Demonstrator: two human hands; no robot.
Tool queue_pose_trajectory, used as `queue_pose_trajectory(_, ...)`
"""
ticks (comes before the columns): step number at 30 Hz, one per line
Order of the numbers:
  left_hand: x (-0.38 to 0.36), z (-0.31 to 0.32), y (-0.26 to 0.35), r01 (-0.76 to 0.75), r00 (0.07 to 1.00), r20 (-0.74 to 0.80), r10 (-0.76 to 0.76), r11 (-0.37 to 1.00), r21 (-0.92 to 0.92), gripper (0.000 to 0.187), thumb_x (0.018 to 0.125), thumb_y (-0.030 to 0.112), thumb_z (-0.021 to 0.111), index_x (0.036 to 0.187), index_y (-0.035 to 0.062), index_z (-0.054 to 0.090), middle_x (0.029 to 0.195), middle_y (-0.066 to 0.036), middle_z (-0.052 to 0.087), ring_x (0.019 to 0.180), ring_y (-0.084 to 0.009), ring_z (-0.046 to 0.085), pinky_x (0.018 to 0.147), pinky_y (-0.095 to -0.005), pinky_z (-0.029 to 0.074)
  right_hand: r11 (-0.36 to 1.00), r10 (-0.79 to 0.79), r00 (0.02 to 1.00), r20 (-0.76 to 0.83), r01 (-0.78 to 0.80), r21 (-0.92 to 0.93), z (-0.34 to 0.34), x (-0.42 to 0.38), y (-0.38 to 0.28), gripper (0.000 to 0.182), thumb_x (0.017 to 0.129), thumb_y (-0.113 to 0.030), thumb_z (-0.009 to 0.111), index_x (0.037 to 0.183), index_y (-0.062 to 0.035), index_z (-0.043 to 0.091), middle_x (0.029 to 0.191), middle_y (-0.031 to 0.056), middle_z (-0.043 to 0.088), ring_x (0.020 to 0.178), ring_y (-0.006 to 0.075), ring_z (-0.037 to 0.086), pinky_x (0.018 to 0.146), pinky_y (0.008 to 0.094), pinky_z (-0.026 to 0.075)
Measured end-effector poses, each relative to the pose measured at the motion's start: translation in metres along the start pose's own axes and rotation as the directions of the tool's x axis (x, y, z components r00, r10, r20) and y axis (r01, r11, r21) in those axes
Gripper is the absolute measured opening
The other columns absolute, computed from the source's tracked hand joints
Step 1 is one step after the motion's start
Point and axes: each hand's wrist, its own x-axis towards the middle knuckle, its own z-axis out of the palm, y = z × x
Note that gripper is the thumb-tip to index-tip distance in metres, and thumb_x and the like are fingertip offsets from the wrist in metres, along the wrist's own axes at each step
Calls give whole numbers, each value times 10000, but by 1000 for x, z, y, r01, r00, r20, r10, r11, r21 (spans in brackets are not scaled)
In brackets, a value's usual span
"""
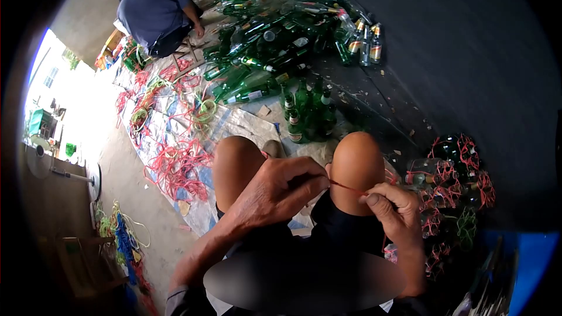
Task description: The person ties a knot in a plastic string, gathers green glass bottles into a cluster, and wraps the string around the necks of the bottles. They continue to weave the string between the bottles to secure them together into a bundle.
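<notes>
A thin red plastic string (pixel 349 187) is stretched between my two hands, above my knees. My left hand (pixel 281 190) is closed, pinching one end of it between thumb and fingers. My right hand (pixel 393 206) pinches the string farther along, its thumb on top. Past my knees, a group of green glass bottles (pixel 307 111) stands upright on the floor. To my right are several bottles bound with red string (pixel 436 178). A heap of loose pink-red string (pixel 178 169) lies on the sheet to my left.
A large pile of green bottles (pixel 263 29) lies ahead beside a dark wall (pixel 445 41). A person (pixel 155 11) sits at the far left. A pale sheet (pixel 234 123) covers the floor. A fan (pixel 93 180) and hanging strings (pixel 124 240) are at left, a blue object (pixel 535 263) at lower right.
</notes>
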Motion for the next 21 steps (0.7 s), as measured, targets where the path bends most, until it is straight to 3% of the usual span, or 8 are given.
queue_pose_trajectory(7, 21, -20, -8, -122, 993, 25, 119, 977, 175, 111, 959, 81, 679, 999, -21, 702, 845, -136, 701, 749, -226, 679, 696, -336, 517, 982, -77, 994, -79, 62, -180, -1, 25, -2, 183, 998, -114, 672, 923, 45, 725, 819, 83, 733, 751, 121, 660, 693, 258, 501)
queue_pose_trajectory(9, 26, -25, -6, -25, 1000, -5, 26, 983, 183, 123, 956, 101, 677, 978, -17, 705, 798, -117, 693, 735, -209, 676, 680, -329, 515, 962, -117, 990, -73, 95, -255, -4, 33, 2, 180, 996, -117, 677, 924, 41, 724, 818, 66, 729, 742, 101, 637, 687, 251, 490)
queue_pose_trajectory(11, 33, -29, -3, 106, 994, -46, -100, 981, 164, 133, 955, 113, 677, 964, -16, 707, 772, -107, 689, 734, -197, 676, 672, -320, 512, 976, -35, 992, -118, 9, -217, -4, 42, 0, 175, 990, -119, 682, 918, 36, 722, 805, 43, 717, 736, 75, 608, 681, 246, 478)
queue_pose_trajectory(13, 43, -38, -13, 15, 996, -95, 1, 986, 166, 139, 954, 118, 680, 946, -17, 710, 726, -53, 658, 693, -126, 632, 624, -286, 486, 962, -83, 991, -106, 52, -270, -10, 55, -1, 180, 996, -119, 671, 919, 36, 721, 796, 39, 710, 713, 69, 585, 661, 247, 466)
queue_pose_trajectory(15, 61, -55, -36, -35, 998, -47, 41, 991, 128, 135, 960, 114, 683, 955, -18, 712, 720, -17, 632, 705, -75, 590, 619, -268, 468, 963, -32, 990, -139, -7, -269, -16, 70, 1, 197, 988, -139, 678, 914, 36, 727, 710, 13, 664, 655, 56, 534, 611, 246, 422)
queue_pose_trajectory(16, 70, -65, -37, -71, 996, -37, 81, 972, 223, 101, 924, 83, 690, 907, -14, 713, 738, -106, 671, 664, -153, 653, 603, -316, 502, 951, -66, 985, -157, 14, -308, -18, 78, 4, 213, 989, -153, 679, 905, 37, 728, 689, 7, 649, 647, 52, 529, 601, 246, 414)
queue_pose_trajectory(19, 92, -85, -64, -121, 983, -104, 152, 958, 262, 112, 924, 90, 699, 893, -17, 711, 675, -67, 615, 631, -100, 573, 571, -307, 468, 950, -91, 980, -177, 32, -310, -26, 103, 21, 269, 998, -204, 684, 878, 33, 727, 653, -21, 597, 640, 25, 489, 572, 237, 369)
queue_pose_trajectory(21, 106, -100, -78, -96, 985, -107, 136, 943, 318, 137, 926, 99, 706, 859, -21, 699, 654, -50, 582, 609, -84, 527, 549, -301, 436, 959, -57, 982, -180, 4, -284, -29, 117, 37, 276, 1008, -238, 684, 874, -1, 727, 584, -101, 433, 526, -10, 331, 490, 239, 210)
